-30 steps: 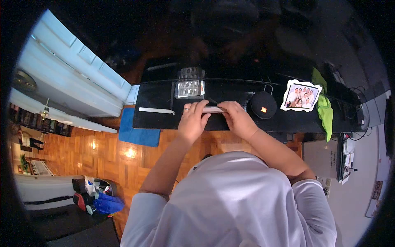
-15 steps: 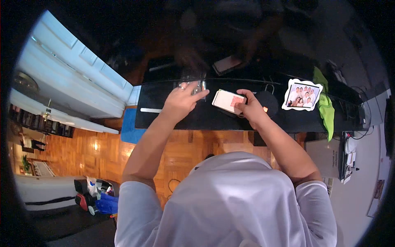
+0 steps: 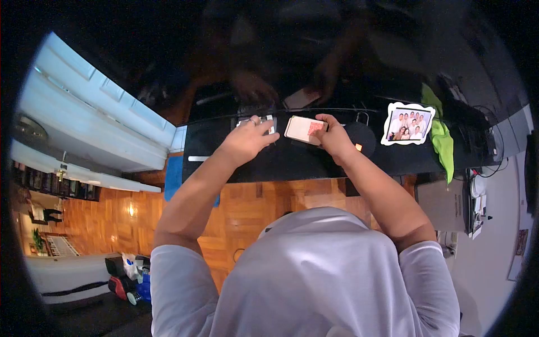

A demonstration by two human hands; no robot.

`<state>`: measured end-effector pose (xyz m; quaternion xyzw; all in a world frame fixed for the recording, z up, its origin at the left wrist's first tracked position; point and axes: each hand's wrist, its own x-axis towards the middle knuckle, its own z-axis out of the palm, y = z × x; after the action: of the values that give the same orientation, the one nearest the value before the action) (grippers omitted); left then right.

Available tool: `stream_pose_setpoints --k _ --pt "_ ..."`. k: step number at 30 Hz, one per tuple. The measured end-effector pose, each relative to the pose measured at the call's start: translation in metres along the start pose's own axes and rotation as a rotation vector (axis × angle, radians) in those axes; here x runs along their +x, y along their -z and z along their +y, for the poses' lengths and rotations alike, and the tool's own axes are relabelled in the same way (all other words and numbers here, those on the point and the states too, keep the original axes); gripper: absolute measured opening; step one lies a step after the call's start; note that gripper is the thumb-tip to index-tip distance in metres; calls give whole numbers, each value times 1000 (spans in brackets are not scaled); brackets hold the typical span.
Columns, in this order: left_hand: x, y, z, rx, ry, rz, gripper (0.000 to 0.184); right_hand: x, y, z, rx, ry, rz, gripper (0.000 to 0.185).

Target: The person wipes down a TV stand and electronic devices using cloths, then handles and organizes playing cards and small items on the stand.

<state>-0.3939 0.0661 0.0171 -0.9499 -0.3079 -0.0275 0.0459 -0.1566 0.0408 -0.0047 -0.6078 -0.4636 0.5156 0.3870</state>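
My right hand grips a flat white rectangular stack of cards with a red patterned patch, thumb on top and fingers at its far edge. Over a clear plastic case on the black table is my left hand, its fingers apart and partly covering the case. What lies inside the case is too small to make out. A round black object, with a metal loop behind it and an orange tag near it, lies just right of my right hand.
A framed group photo with a white scalloped edge stands to the right, beside a bright green cloth hanging over the table's edge. A white strip lies at the left. Behind the table is a glossy dark surface showing reflections.
My left hand has come down and back onto the clear case. My right hand has shifted slightly left with the card stack. The view has turned a little.
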Motion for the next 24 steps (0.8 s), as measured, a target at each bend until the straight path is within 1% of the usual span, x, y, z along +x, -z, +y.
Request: stream_pose_setpoints --k 2,3,5,6,7,9,10,11,13,14,16,18,20,21,23,24 --pt "-6 -6 -1 13 -77 58 34 0 -2 -1 -19 13 45 44" --pt "-8 -3 2 14 -77 58 34 0 -4 -2 -40 27 85 45" --pt "-14 5 6 32 -217 61 33 2 -5 5 -41 22 89 46" --pt "-13 10 6 104 -266 128 41 3 -5 10 -44 11 92 47" --pt "-12 16 5 103 -260 127 41 4 -5 14 -46 10 87 47" --pt "-9 30 2 -1 -104 84 61 1 -5 13 -9 20 82 47" --pt "-8 27 -6 -30 -29 61 81 -3 -6 8 -10 20 79 47" --pt "-6 27 -10 -30 -26 59 81 -8 -5 2 18 -2 74 46" --pt "-2 32 -14 11 56 -107 77 -10 -4 -1 46 -20 70 46" --pt "0 35 -13 -6 78 -183 81 -7 -3 4 37 -12 58 45" --pt "3 26 -16 13 71 -186 84 -5 -1 10 32 -5 52 44" --pt "6 23 -18 26 62 -191 88 -6 0 14 -46 25 48 43" --pt "10 24 -18 -95 168 -300 85 -6 2 14 -46 23 42 42" --pt "11 26 -16 -95 167 -300 85 -6 2 12 -47 25 33 42" --pt "14 27 -11 -91 183 -390 74 -9 3 6 -36 4 42 43" --pt "12 25 -12 -91 185 -389 74 -10 2 4 -25 -17 50 44"
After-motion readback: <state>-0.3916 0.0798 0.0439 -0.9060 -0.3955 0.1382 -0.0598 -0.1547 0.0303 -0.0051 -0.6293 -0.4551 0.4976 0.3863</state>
